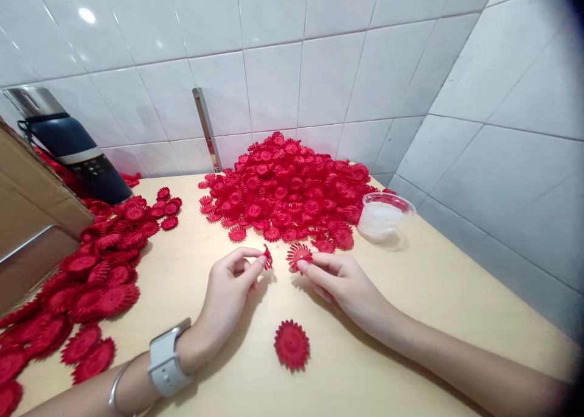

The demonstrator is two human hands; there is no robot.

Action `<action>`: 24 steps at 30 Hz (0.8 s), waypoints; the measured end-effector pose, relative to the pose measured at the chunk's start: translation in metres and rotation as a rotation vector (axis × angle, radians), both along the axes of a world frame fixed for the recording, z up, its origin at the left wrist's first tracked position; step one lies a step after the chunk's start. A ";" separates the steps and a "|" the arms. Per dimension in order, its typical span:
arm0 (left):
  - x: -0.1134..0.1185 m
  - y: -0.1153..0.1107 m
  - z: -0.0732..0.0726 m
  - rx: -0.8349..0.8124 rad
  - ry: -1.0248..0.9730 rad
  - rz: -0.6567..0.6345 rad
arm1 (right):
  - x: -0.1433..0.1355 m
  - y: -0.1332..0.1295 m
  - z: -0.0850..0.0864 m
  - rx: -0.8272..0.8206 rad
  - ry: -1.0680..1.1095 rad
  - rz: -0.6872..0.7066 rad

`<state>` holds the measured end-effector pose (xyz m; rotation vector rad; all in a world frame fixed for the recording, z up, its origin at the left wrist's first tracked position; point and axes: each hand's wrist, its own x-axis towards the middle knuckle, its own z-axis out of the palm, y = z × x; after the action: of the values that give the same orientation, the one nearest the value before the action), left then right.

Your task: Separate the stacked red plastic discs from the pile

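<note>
Here's the left hand [230,289], thumb and fingers pinching a thin red flower [267,258], and that one stands nearly edge-on, its long outline running upright with a slight tilt. Across a small gap, the right hand [344,283] has thumb and fingertips closed on a second flower [298,254], this one turned face-on to the camera, petals fanning up and leftward! Both are just above the middle of the counter [438,289]. Below them, nearer the front edge, a broader round flower [292,345] lies flat, petals pointing out all round. Pale, smooth, yellowish surface, this counter, with a great heap of red flowers [292,189] rising at its back edge and a clear plastic tub [382,219] just beside it, towards the back right corner. Down the left side, bigger red flowers [103,271] spill beside a cardboard box [34,216], a dark flask [82,149] leaning behind. Glossy white tiled walls [274,88] meet in a corner at back right, and a metal strip [205,122] leans at the back edge.
</note>
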<state>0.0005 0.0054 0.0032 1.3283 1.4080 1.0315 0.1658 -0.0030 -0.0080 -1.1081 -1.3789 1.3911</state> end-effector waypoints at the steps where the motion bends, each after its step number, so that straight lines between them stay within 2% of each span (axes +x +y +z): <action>1: 0.000 0.000 0.000 -0.023 -0.036 0.005 | 0.000 0.000 0.000 -0.003 -0.009 0.009; 3: 0.002 0.001 -0.001 -0.043 -0.137 0.007 | 0.000 0.002 -0.003 -0.029 -0.007 -0.006; 8: 0.005 0.000 -0.002 0.026 -0.351 0.012 | 0.004 0.008 -0.008 -0.111 0.177 -0.204; 13: 0.004 -0.002 -0.001 0.037 -0.322 -0.069 | 0.001 0.008 -0.007 -0.131 0.281 -0.314; 18: 0.004 -0.002 0.002 0.026 -0.294 -0.057 | 0.000 0.006 -0.011 0.006 0.178 -0.296; 24: 0.005 -0.002 0.001 0.025 -0.285 -0.060 | 0.001 0.003 -0.013 0.168 -0.168 -0.252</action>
<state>0.0054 0.0037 0.0047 1.1805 1.1397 1.1510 0.1666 0.0005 -0.0213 -1.2598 -1.3910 1.0034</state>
